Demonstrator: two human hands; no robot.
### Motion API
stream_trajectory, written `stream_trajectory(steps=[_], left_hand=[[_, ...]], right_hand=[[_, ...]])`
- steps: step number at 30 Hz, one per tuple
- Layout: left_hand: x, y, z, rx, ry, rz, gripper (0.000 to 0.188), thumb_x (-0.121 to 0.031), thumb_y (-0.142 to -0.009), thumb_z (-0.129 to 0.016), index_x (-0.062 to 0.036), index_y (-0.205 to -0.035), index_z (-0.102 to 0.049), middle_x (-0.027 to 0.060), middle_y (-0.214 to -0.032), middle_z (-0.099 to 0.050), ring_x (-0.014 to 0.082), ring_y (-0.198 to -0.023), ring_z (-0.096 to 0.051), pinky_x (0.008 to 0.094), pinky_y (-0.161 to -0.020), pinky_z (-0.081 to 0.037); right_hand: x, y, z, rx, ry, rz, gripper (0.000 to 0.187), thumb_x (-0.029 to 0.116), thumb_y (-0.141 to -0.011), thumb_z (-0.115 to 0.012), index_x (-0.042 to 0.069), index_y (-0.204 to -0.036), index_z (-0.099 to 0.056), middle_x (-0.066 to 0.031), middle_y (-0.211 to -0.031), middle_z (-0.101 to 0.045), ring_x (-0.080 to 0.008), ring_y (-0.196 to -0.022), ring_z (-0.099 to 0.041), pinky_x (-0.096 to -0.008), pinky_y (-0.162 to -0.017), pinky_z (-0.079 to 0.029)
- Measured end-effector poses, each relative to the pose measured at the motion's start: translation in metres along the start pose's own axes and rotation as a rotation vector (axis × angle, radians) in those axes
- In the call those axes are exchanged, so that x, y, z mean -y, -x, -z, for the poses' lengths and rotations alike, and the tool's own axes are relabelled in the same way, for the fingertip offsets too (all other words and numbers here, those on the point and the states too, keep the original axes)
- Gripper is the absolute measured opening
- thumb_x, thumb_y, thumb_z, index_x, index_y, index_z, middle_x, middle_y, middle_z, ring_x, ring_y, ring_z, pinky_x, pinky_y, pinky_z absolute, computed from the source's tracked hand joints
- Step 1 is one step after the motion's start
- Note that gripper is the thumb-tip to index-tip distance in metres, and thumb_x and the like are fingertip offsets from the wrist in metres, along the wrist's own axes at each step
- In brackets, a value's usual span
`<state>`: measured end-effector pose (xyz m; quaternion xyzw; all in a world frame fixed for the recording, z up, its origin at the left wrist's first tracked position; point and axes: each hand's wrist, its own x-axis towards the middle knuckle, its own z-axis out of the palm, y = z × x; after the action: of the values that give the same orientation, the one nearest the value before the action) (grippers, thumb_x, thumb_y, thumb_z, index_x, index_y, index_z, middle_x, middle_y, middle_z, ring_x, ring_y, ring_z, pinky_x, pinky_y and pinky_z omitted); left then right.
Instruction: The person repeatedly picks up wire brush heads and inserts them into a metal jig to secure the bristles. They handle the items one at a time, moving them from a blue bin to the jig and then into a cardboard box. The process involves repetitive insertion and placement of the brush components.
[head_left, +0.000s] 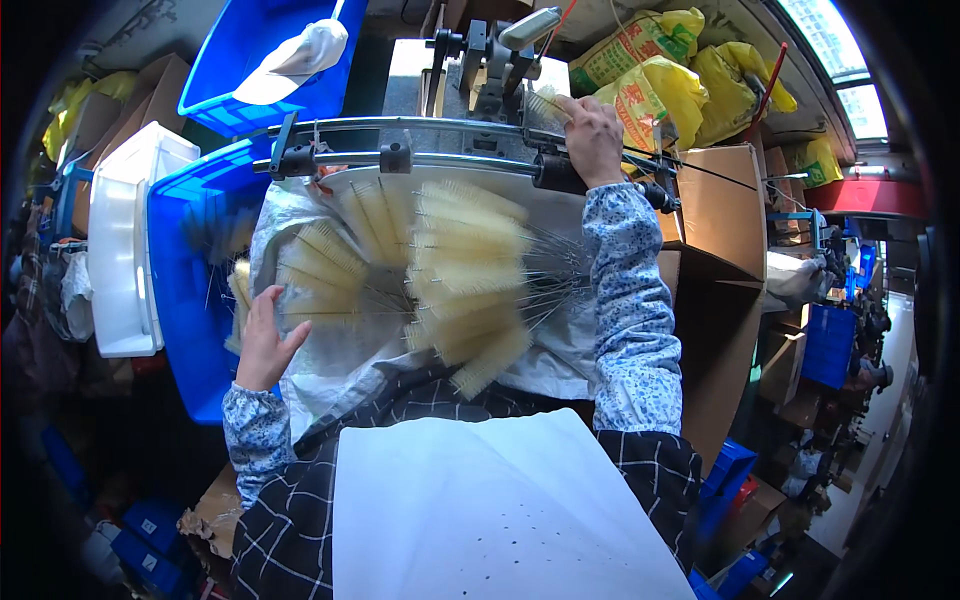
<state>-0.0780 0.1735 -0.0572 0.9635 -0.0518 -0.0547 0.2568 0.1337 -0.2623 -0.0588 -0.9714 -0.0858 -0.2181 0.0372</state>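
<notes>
Pale-bristled wire brushes [465, 270] lie in a thick fanned pile on a whitish cloth [560, 360] over my lap, their thin metal stems pointing right. More brushes [320, 265] spread to the left of the pile. My left hand [268, 345] is open beside them, thumb and fingers apart, close to a few brushes [240, 300] at the cloth's left edge. Farther off, my right hand [595, 140] is closed at the right side of a metal machine [490, 70]. At its fingertips shows a pale bristle brush [545, 106]; the fingers partly hide it.
Two metal rails [430, 124] cross in front of the machine. At left stand a blue bin [190, 340] with brushes inside and a white bin [125, 250]. A cap [300, 60] rests on another blue bin [225, 60]. Cardboard boxes [720, 210] and yellow sacks [655, 95] are at right.
</notes>
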Motion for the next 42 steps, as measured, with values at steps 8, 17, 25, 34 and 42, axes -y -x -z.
stream_trajectory(steps=[8,17,25,34,42], left_hand=[[0.003,0.002,-0.018,0.247,0.496,0.336,0.043,-0.009,-0.077,-0.060,-0.0025,-0.114,-0.040,0.0110,-0.100,-0.051,0.0121,-0.071,-0.052,0.0247,-0.066,-0.044],[0.013,0.001,-0.019,0.217,0.943,0.370,0.028,0.000,-0.075,-0.057,-0.0047,-0.100,-0.042,0.0006,-0.082,-0.049,0.0041,-0.068,-0.047,0.0177,-0.059,-0.039],[-0.024,-0.005,0.033,-0.077,0.880,0.152,0.025,-0.002,-0.077,-0.053,-0.0071,-0.098,-0.042,-0.0022,-0.080,-0.046,0.0034,-0.069,-0.043,0.0166,-0.063,-0.035],[0.010,0.020,0.099,-0.663,1.239,-0.123,0.039,-0.007,-0.072,-0.051,-0.0036,-0.110,-0.039,0.0114,-0.100,-0.046,0.0176,-0.090,-0.048,0.0298,-0.083,-0.041],[0.036,0.029,0.096,-0.583,1.658,-0.326,0.053,-0.011,-0.077,-0.054,-0.0047,-0.126,-0.034,0.0226,-0.126,-0.039,0.0286,-0.114,-0.043,0.0401,-0.097,-0.037]], right_hand=[[0.000,-0.008,-0.006,0.029,0.004,-0.022,0.028,0.012,-0.073,-0.056,0.022,-0.098,-0.064,-0.0001,-0.086,-0.057,-0.0215,-0.083,-0.051,-0.0368,-0.073,-0.040],[-0.004,-0.018,-0.012,0.072,0.001,0.045,0.033,0.010,-0.075,-0.053,0.027,-0.102,-0.062,0.0018,-0.094,-0.055,-0.0200,-0.095,-0.047,-0.0379,-0.081,-0.034],[-0.022,-0.026,-0.025,0.184,0.012,0.039,0.033,0.015,-0.080,-0.051,0.025,-0.111,-0.056,0.0022,-0.110,-0.050,-0.0210,-0.110,-0.040,-0.0436,-0.091,-0.028],[-0.061,0.025,0.008,0.090,0.035,-0.322,0.052,0.036,-0.073,-0.060,0.016,-0.119,-0.048,-0.0041,-0.117,-0.048,-0.0266,-0.108,-0.039,-0.0434,-0.089,-0.030],[-0.046,0.016,-0.001,0.081,-0.142,-0.299,0.041,0.028,-0.075,-0.057,0.014,-0.114,-0.054,-0.0056,-0.104,-0.058,-0.0242,-0.097,-0.053,-0.0435,-0.083,-0.034]])
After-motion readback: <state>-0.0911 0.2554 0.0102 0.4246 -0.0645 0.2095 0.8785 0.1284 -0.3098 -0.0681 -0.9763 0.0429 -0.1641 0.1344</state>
